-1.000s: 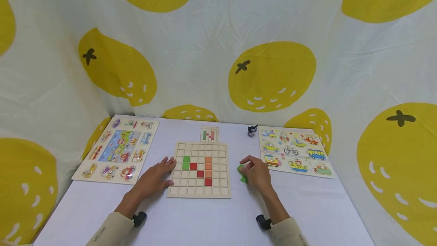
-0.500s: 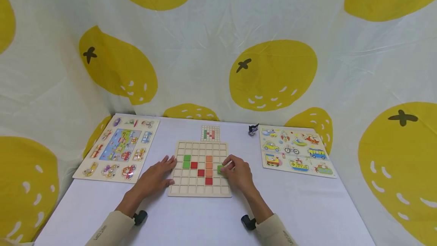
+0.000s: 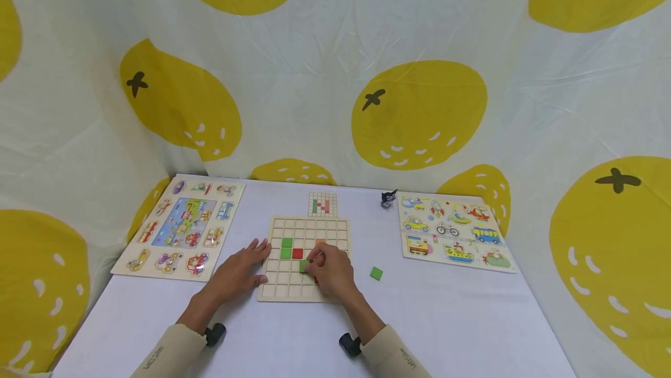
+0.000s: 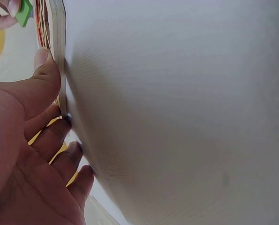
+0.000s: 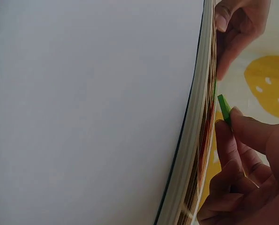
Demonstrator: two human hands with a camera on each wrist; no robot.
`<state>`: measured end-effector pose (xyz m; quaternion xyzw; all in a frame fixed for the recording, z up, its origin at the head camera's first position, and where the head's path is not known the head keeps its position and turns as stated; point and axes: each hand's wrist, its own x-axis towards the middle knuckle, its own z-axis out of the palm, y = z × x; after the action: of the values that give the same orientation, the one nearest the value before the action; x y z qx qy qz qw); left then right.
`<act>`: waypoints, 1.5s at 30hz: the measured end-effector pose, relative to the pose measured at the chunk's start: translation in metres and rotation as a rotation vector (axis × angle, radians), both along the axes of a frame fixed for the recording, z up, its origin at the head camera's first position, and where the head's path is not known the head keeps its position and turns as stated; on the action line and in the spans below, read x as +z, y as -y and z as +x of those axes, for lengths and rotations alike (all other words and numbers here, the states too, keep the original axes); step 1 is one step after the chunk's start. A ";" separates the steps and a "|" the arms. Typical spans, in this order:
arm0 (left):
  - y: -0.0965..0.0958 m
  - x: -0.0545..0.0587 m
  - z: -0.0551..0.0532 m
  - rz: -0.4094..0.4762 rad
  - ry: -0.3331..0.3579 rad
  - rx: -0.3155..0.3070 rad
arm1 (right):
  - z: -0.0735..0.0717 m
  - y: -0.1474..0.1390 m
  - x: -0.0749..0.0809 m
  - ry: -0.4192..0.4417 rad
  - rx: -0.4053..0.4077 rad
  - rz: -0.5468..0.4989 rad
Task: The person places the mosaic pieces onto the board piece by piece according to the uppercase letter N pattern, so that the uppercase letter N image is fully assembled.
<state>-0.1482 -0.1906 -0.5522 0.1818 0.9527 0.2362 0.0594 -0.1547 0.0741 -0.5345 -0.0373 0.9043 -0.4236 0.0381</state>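
Observation:
My right hand (image 3: 333, 271) pinches a green square tile (image 5: 225, 108) between thumb and fingertips, over the lower middle of a wooden grid board (image 3: 283, 292). In the right wrist view the tile is tilted and stands a little off the board's surface. On the board lie two green tiles (image 3: 286, 248) and a red tile (image 3: 297, 253); the hand partly hides an orange tile (image 3: 320, 242) and another red one. My left hand (image 3: 238, 270) lies with spread fingers at the board's left edge, its thumb on the rim in the left wrist view.
A loose green tile (image 3: 376, 273) lies right of the board. Behind the board is a small pattern card (image 3: 322, 205). Picture puzzles stand at left (image 3: 183, 229) and right (image 3: 455, 230), and a small dark figurine (image 3: 388, 198) stands beside the right puzzle.
My right hand has picked up a green tile from the table on the right and carried it leftward over the board. Another green tile stays behind. The left hand keeps its place.

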 end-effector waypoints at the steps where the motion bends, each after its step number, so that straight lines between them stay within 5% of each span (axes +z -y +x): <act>1: 0.000 0.000 0.000 0.000 -0.001 -0.003 | 0.000 0.004 0.000 -0.005 0.003 0.009; 16: 0.001 -0.003 -0.002 0.009 0.008 -0.006 | -0.011 0.039 0.002 0.024 -0.011 0.034; 30: 0.002 -0.005 -0.002 0.017 0.004 0.000 | -0.014 0.058 0.001 0.004 0.034 0.199; 38: 0.002 -0.004 -0.002 0.023 -0.005 -0.014 | -0.014 0.057 -0.001 -0.025 0.068 0.196; 45: 0.001 -0.004 -0.002 0.020 -0.008 -0.021 | -0.005 0.032 0.006 -0.026 0.103 0.079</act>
<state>-0.1503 -0.1920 -0.5559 0.1933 0.9486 0.2442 0.0563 -0.1592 0.0424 -0.5289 -0.0877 0.9175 -0.3846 0.0498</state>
